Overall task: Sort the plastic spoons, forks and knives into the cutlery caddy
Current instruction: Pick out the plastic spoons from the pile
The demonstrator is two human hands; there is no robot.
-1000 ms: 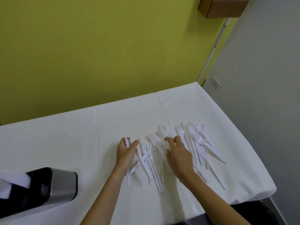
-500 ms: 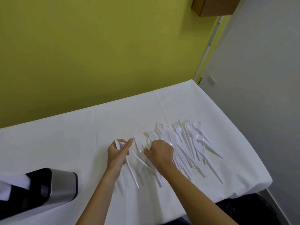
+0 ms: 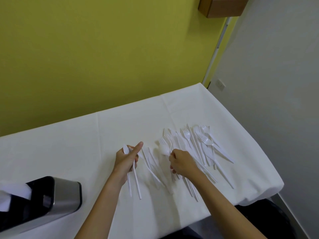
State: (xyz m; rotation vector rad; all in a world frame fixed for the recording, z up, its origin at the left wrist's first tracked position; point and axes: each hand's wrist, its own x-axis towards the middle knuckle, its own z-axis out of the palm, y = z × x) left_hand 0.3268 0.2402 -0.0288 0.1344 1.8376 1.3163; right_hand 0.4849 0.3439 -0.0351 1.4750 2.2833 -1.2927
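Two thin white plastic utensils (image 3: 137, 183) (their type cannot be told) are gripped in the left hand (image 3: 126, 161), fingers curled round the handles and thumb held out straight. A spoon (image 3: 163, 150) with a glossy oval bowl is pinched in the curled fingers of the right hand (image 3: 183, 163). Loose forks, knives and spoons (image 3: 198, 147) are spread over the creased white tablecloth (image 3: 103, 144) at right. The brushed-steel, black-lined cutlery caddy (image 3: 67, 195) is seen at near left.
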